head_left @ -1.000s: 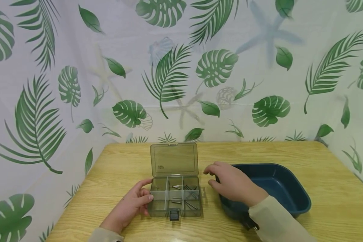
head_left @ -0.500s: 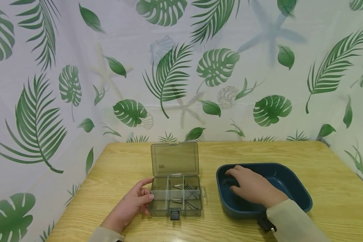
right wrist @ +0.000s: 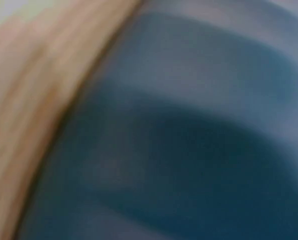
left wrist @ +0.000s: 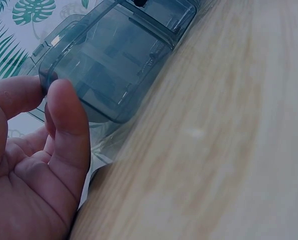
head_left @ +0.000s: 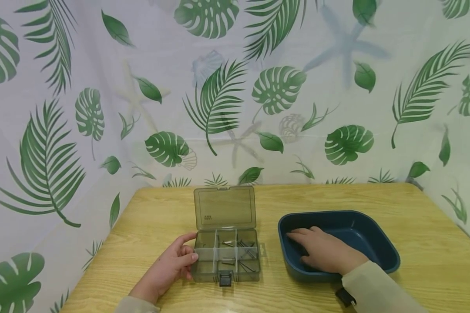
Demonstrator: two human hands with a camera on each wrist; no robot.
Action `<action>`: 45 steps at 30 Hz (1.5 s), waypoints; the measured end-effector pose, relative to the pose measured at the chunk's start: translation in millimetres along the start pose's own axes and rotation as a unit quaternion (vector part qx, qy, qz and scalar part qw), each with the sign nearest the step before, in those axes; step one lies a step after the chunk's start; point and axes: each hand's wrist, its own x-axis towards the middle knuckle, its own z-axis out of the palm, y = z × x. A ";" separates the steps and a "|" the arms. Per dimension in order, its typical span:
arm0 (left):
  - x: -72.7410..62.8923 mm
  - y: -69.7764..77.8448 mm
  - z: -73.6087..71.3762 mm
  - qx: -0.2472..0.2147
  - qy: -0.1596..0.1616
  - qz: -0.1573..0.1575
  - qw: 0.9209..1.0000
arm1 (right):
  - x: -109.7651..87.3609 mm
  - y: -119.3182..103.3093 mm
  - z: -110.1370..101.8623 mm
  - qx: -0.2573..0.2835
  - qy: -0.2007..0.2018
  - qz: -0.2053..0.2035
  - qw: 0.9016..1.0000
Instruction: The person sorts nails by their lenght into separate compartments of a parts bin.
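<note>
A smoky transparent compartment box (head_left: 226, 256) stands on the table with its lid (head_left: 225, 208) raised. Thin metal pieces (head_left: 247, 266), like nails or screws, lie in its middle and right compartments. My left hand (head_left: 170, 265) holds the box's left side between thumb and fingers; the left wrist view shows the thumb (left wrist: 68, 115) at the box's corner. To the right is a dark blue basin (head_left: 370, 243). Inside it, my right hand (head_left: 325, 250) reaches down, fingers mostly straight, toward the left part of the floor. What lies under those fingers is hidden, and the right wrist view is blurred.
Both containers sit on a wood-grain table (head_left: 160, 208). Behind it hangs a white cloth (head_left: 235, 87) printed with green leaves, which also covers the left and right sides. A dark wrist device (head_left: 344, 297) shows beside the right sleeve.
My right hand has moved right from beside the basin's left rim, over it and then down into it. The left hand and the compartment box stay in place.
</note>
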 end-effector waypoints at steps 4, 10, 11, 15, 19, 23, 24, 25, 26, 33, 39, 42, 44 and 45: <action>-1.2 0.3 1.2 -0.001 -0.003 -0.001 1.000 | -1.3 1.1 4.4 -0.026 0.023 -0.010 0.999; -0.9 -0.3 1.2 0.001 -0.001 0.000 1.000 | -1.5 0.5 5.7 -0.030 0.044 -0.011 0.999; -0.8 -0.4 0.9 0.001 -0.001 -0.001 1.000 | -1.1 0.1 5.7 -0.028 0.044 -0.010 0.999; 0.0 -0.8 -0.5 0.000 0.003 -0.004 1.000 | 0.3 -1.2 5.9 -0.007 0.043 -0.010 0.999; 0.2 -0.5 -0.5 -0.002 0.004 -0.003 1.000 | -0.7 -2.3 6.2 0.003 0.041 -0.011 0.999; -0.7 0.4 0.8 -0.001 0.001 -0.001 1.000 | -1.5 -2.6 7.1 -0.005 0.045 -0.009 0.999; -0.9 0.5 1.0 -0.001 0.001 0.000 1.000 | -1.2 -2.6 7.3 -0.004 0.047 -0.009 0.999; -1.1 0.5 1.2 -0.001 0.001 0.000 1.000 | -1.0 -2.6 7.4 -0.003 0.048 -0.010 0.999; -1.2 0.6 1.2 0.000 0.001 0.000 1.000 | -0.9 -2.5 7.5 0.000 0.050 -0.009 0.999; -0.3 -1.1 -0.4 -0.002 0.003 -0.001 1.000 | -1.4 -1.7 1.8 0.039 0.074 0.021 0.996; 0.5 -4.2 -1.8 -0.002 0.004 -0.002 1.000 | -0.9 -3.2 -2.6 0.062 0.101 0.020 0.993; 1.3 -4.5 -2.6 0.000 0.005 -0.001 1.000 | 0.8 -5.9 -5.5 0.071 0.126 0.015 0.989; 1.5 -4.3 -3.1 0.001 0.005 0.001 1.000 | 1.3 -9.1 -8.2 0.079 0.142 0.007 0.987; 1.5 -4.2 -3.2 0.002 0.005 0.001 1.000 | 1.8 -11.1 -9.3 0.081 0.152 0.002 0.985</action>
